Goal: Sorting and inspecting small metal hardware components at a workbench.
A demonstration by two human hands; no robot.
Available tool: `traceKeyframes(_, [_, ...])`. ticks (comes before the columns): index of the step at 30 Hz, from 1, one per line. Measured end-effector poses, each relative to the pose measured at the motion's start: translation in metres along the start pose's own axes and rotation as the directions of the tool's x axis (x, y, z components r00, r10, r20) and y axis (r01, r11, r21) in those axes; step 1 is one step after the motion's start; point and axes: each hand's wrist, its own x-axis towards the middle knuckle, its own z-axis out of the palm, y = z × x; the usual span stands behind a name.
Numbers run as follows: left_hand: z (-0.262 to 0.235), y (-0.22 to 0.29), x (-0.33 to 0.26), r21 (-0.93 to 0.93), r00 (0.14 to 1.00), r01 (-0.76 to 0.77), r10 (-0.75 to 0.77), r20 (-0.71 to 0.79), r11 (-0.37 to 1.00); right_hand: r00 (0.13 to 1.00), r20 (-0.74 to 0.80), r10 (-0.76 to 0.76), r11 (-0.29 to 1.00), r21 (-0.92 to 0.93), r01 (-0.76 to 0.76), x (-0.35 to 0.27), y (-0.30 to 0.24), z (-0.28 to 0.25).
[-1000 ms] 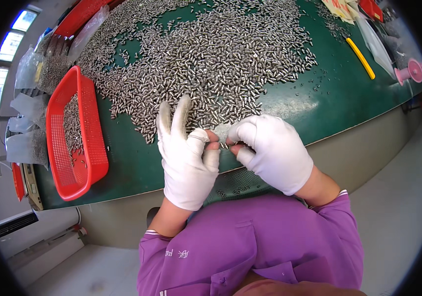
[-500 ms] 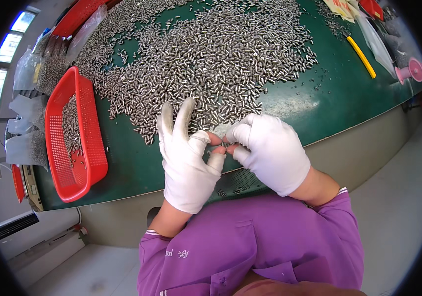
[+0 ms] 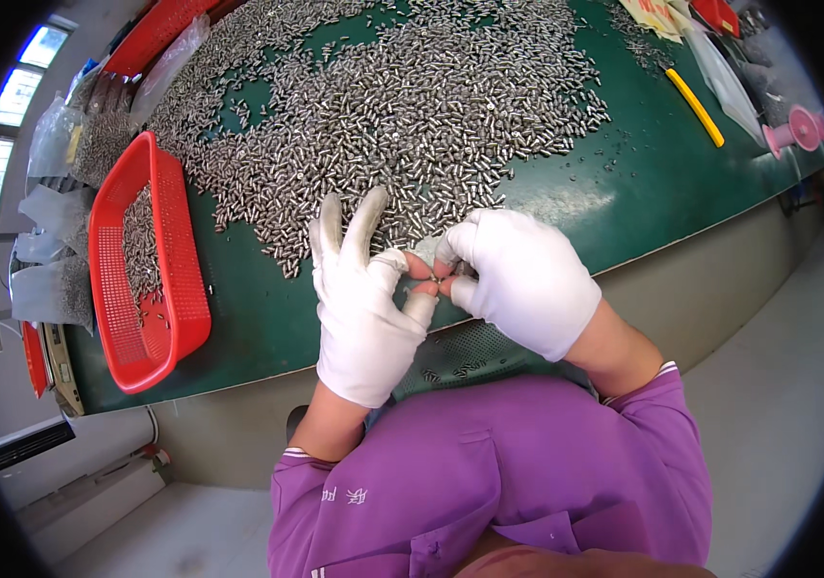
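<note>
My left hand (image 3: 362, 308) and my right hand (image 3: 524, 281) wear white gloves with bare thumb and forefinger tips. Those tips meet at the table's near edge, pinching a tiny metal part (image 3: 436, 280) between them; its exact shape is mostly covered. Two other fingers of my left hand point up toward a wide heap of small silvery metal pins (image 3: 421, 106). Below my hands, a green perforated tray (image 3: 489, 353) holds several small dark metal pieces.
A red plastic basket (image 3: 190, 289), partly filled with small metal parts, stands at the left of the green table (image 3: 258, 332). Bags of parts (image 3: 51, 289) lie beyond it. At the right are a yellow-handled tool (image 3: 696, 108) and a pink spool-like object (image 3: 797, 132).
My right hand has shifted slightly up and left, its fingers rolling around the part. My left hand stays nearly in place, still pinching.
</note>
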Motion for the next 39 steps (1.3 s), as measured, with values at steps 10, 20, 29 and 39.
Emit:
traceKeyframes(10, [-0.002, 0.001, -0.001, 0.054, 1.0, -0.028, 0.028, -0.011, 0.998, 0.999, -0.04, -0.031, 0.999, -0.045, 0.029, -0.003, 0.0, 0.002])
traceKeyframes(20, [-0.022, 0.002, 0.004, -0.116, 0.905, -0.299, 0.32, 0.281, 0.947, 0.943, 0.2, -0.268, 0.961, 0.124, 0.247, -0.022, 0.019, -0.02])
traceKeyframes(29, [-0.002, -0.006, -0.008, 0.108, 0.99, 0.024, -0.008, -0.144, 0.994, 0.973, -0.226, -0.039, 0.997, -0.07, 0.024, -0.012, 0.019, -0.001])
traceKeyframes(39, [0.005, -0.002, -0.001, 0.204, 0.99, 0.055, -0.027, -0.138, 0.977, 0.968, -0.23, -0.105, 0.947, -0.321, 0.026, 0.001, 0.005, 0.007])
